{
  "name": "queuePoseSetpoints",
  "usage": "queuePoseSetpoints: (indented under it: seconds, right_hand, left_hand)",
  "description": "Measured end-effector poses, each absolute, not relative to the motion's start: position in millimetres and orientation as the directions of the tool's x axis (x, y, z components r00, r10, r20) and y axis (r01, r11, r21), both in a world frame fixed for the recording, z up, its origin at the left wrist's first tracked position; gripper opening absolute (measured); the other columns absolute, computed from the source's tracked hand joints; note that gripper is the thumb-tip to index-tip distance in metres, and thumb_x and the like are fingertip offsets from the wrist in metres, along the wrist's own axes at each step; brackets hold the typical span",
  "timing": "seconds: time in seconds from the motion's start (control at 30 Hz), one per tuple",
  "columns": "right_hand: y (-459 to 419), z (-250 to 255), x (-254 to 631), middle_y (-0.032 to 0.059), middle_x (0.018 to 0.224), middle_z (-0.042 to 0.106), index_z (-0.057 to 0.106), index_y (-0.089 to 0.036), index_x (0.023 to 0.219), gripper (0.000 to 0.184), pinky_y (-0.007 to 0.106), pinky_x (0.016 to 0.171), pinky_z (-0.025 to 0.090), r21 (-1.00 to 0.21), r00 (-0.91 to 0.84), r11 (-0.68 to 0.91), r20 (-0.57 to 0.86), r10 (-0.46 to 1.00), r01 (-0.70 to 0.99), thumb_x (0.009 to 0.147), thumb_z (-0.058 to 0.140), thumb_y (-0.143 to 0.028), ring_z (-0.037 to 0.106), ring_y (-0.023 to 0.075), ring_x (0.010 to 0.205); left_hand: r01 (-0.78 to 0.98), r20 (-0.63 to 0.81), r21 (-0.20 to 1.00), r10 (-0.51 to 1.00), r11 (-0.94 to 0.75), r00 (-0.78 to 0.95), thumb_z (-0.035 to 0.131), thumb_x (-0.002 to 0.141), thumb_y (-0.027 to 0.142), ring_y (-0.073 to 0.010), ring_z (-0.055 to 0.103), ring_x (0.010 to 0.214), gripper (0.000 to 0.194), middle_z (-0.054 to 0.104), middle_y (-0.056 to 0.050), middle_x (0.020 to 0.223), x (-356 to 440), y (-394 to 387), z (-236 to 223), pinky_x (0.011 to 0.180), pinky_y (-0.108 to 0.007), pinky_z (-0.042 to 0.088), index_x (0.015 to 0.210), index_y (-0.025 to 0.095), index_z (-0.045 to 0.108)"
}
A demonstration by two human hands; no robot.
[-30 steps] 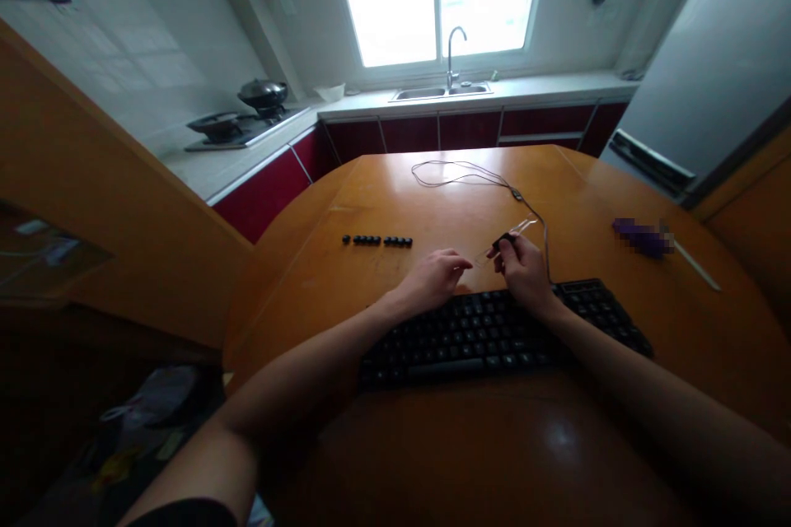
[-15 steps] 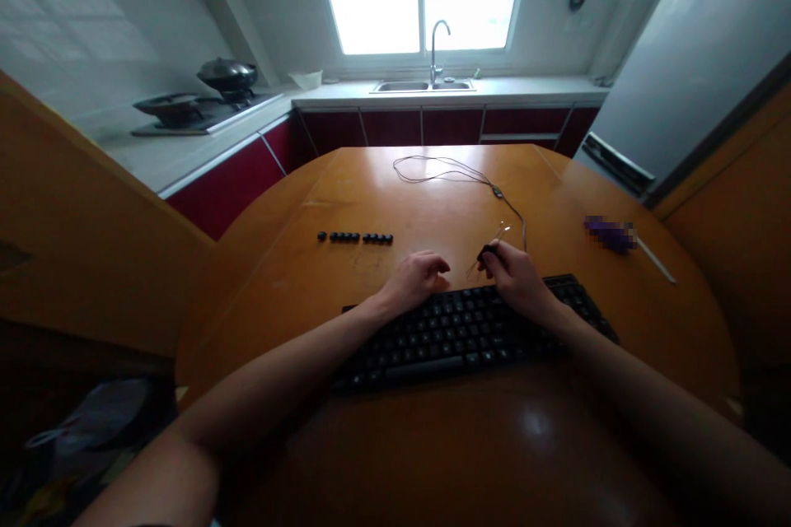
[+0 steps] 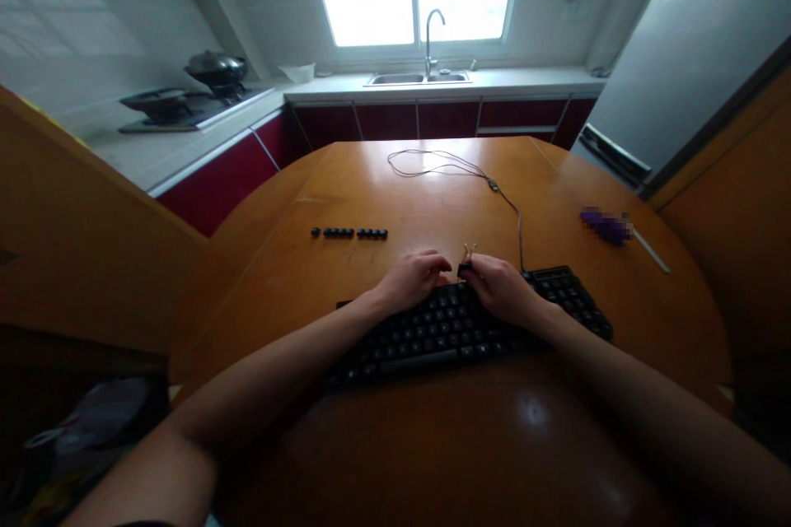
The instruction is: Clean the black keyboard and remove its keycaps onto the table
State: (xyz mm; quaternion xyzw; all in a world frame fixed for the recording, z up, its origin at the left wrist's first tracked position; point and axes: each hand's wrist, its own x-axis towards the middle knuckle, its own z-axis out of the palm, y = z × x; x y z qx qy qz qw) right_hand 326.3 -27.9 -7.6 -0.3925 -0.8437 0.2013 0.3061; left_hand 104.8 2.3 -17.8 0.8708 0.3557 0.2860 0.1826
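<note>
A black keyboard (image 3: 420,338) lies at a slight slant on the wooden table in front of me. My left hand (image 3: 414,278) rests over its upper edge, fingers loosely curved toward the right, and I see nothing between them. Pinched in my right hand (image 3: 498,286) is a small wire keycap puller (image 3: 463,268) with a black grip. Thin wire ends stick up above it, while its lower end comes close to the keyboard's top row and my left fingertips. Several loose black keycaps (image 3: 371,234) stand in a row beyond my left hand.
The keyboard's cable (image 3: 517,218) runs back to a loop on the table (image 3: 297,239). To the right lie a purple item (image 3: 606,226), partly blurred out, and a thin pale stick (image 3: 652,251). Behind are a sink (image 3: 399,79) and a stove with pans (image 3: 216,70).
My right hand has moved left with the keycap puller, close to my left fingers, and the tool's wires now point more upright. My left hand has stayed nearly in place. The view shifted slightly.
</note>
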Motion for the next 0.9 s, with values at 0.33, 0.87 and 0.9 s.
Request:
queuePoseSetpoints:
  seconds: [0.33, 0.87, 0.9]
  right_hand:
    - [-21, -12, 311, 0.0045, 0.075, 0.07, 0.052, -0.024, 0.078, 0.021, 0.03, 0.065, 0.041, -0.723, -0.233, 0.333, 0.239, 0.943, 0.606, 0.098, 0.049, -0.031, 0.067, 0.0216, 0.071]
    - [-20, -13, 310, 0.0037, 0.074, 0.071, 0.056, -0.022, 0.08, 0.026, 0.03, 0.068, 0.045, -0.873, -0.118, 0.386, 0.368, 0.922, 0.299, 0.1, 0.049, -0.036, 0.064, 0.018, 0.069]
    - [-22, -12, 310, 0.0035, 0.075, 0.071, 0.057, -0.022, 0.081, 0.025, 0.03, 0.067, 0.045, -0.865, -0.127, 0.407, 0.386, 0.914, 0.295, 0.1, 0.05, -0.036, 0.063, 0.0175, 0.069]
  left_hand:
    - [0.453, 0.402, 0.499, 0.661, -0.739, 0.633, 0.052, 0.098, 0.014, -0.0192, 0.066, 0.092, 0.02, 0.074, -0.007, 0.096, 109, 0, -14, 0.086, -0.034, 0.053, 0.099, 0.018, 0.071]
    - [0.443, 0.403, 0.541, 0.682, -0.715, 0.61, 0.075, 0.089, 0.028, -0.0174, 0.065, 0.087, 0.015, 0.069, -0.001, 0.092, 109, -4, -6, 0.082, -0.032, 0.052, 0.096, 0.02, 0.064]
    - [0.437, 0.419, 0.536, 0.677, -0.722, 0.606, 0.074, 0.089, 0.028, -0.0171, 0.064, 0.086, 0.015, 0.069, -0.001, 0.091, 108, -5, -6, 0.081, -0.032, 0.052, 0.095, 0.02, 0.063]
